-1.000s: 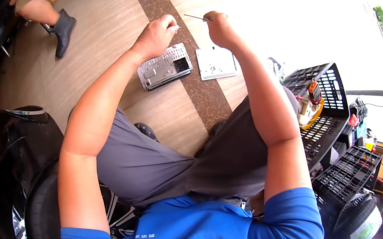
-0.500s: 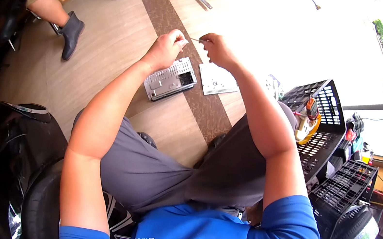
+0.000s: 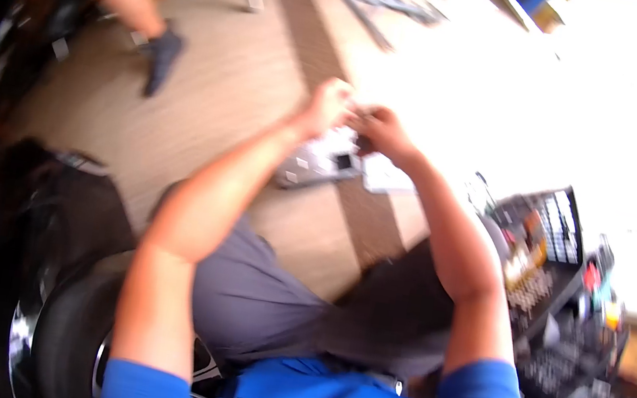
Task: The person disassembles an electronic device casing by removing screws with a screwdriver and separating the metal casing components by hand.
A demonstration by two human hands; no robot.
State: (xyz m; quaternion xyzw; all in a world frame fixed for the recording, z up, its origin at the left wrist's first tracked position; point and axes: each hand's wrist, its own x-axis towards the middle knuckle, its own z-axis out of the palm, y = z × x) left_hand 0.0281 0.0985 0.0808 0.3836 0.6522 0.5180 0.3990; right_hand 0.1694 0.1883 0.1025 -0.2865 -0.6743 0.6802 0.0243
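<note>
Motion blurs the whole view. My left hand (image 3: 326, 108) is closed, its fingertips pinched on something I cannot make out. My right hand (image 3: 381, 132) is closed beside it, and the two hands meet or nearly meet. Any tool between the right fingers is smeared. Beneath the hands lies a silver metal device (image 3: 311, 167) with a dark square opening, partly hidden by my left hand and wrist. To its right, a pale metal plate (image 3: 388, 176) rests on the floor, partly covered by my right hand and forearm.
A black crate (image 3: 567, 226) with tools in it stands at the right, beside further dark crates (image 3: 555, 367). Another person's leg (image 3: 135, 9) in a dark boot (image 3: 163, 62) shows upper left. A metal frame (image 3: 386, 5) lies beyond my hands. A tyre (image 3: 72, 327) is lower left.
The view has shifted, so the scene sits lower and further right. My hands have come together from clearly apart. The thin metal tool seen earlier in my right hand is no longer distinct.
</note>
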